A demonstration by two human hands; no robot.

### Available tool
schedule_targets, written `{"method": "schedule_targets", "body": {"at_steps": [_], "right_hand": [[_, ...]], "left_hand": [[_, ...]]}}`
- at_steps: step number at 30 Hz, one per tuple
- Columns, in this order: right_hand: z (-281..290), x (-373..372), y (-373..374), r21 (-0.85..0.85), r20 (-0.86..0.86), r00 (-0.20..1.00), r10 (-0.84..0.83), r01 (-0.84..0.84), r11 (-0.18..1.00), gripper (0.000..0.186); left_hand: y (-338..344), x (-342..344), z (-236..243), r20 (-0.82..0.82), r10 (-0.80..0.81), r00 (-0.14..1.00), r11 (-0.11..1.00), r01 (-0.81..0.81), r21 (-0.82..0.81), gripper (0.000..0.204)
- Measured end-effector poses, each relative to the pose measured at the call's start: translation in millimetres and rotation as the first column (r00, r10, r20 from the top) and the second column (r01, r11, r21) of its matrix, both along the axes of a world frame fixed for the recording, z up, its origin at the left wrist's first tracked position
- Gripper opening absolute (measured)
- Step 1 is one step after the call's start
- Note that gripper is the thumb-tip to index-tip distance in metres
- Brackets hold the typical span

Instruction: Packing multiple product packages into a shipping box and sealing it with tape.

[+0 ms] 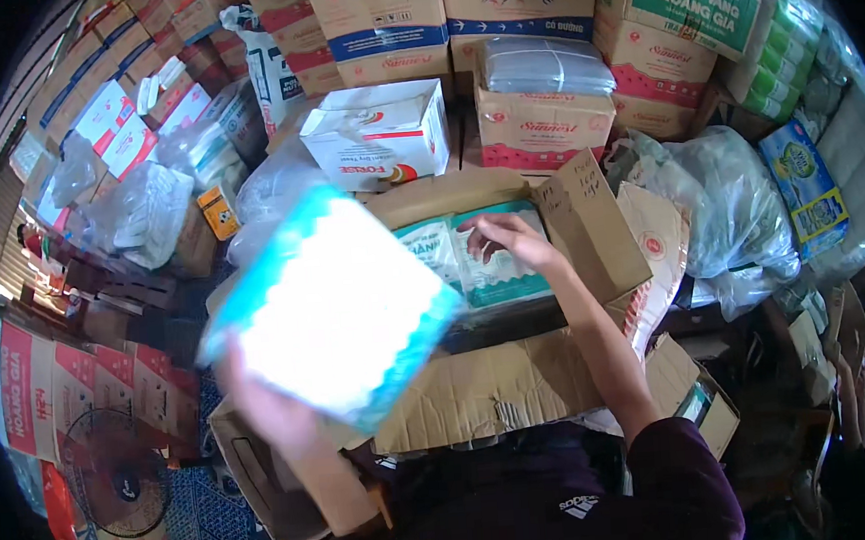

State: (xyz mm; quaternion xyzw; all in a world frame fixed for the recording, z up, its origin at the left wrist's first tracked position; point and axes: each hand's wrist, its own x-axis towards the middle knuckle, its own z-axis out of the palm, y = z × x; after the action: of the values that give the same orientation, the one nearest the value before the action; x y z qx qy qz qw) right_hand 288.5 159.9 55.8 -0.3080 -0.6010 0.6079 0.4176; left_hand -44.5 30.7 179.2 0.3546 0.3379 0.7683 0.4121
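Note:
My left hand (267, 407), smeared by motion, grips a flat white-and-teal plastic packet (344, 301) by its lower left edge. The packet hangs tilted in the air over the left side of an open brown carton (496, 391). Inside that carton lie similar teal-and-white packets (504, 283), side by side. Over the right-hand ones hovers my right hand (513, 244), its fingers curved and apart with nothing in them. Whether a fingertip touches a packet, I cannot tell. The raised packet hides the carton's left part.
Behind the carton stand a white box (378, 133) and a brown carton topped with a tied stack of clear bags (549, 66). A filled clear plastic bag (729, 204) lies at right. To the lower left, a fan (121, 482) stands before red-and-white cartons (79, 385).

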Motion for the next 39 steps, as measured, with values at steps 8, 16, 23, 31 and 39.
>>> {"method": "schedule_targets", "body": {"at_steps": [8, 16, 23, 31, 39], "right_hand": [[16.5, 12.1, -13.3, -0.131, -0.099, 0.995, -0.007, -0.006, 0.991, 0.062], [-37.4, 57.8, 7.1, -0.145, 0.361, 0.806, -0.470, 0.546, 0.825, 0.059], [-39.6, 102.0, 12.4, 0.178, 0.885, 0.409, -0.223, 0.145, 0.973, 0.037], [-32.1, 120.4, -0.9, 0.206, 0.722, 0.626, -0.297, 0.215, 0.955, 0.037], [2.5, 102.5, -27.1, 0.399, 0.416, 0.799, -0.435, 0.270, 0.876, 0.041]], "left_hand": [[99.3, 95.4, -91.2, 0.373, -0.459, 0.807, 0.753, 0.575, -0.318, 0.031], [69.8, 127.2, -130.3, 0.245, -0.626, 0.740, 0.415, 0.582, -0.699, 0.086], [73.2, 139.1, -116.2, 0.125, -0.723, 0.680, 0.416, 0.573, -0.707, 0.094], [73.3, 128.3, -84.6, 0.056, -0.815, 0.576, 0.351, 0.569, -0.744, 0.053], [97.8, 116.5, -75.8, 0.024, -0.765, 0.643, 0.377, 0.478, -0.793, 0.040]]}}
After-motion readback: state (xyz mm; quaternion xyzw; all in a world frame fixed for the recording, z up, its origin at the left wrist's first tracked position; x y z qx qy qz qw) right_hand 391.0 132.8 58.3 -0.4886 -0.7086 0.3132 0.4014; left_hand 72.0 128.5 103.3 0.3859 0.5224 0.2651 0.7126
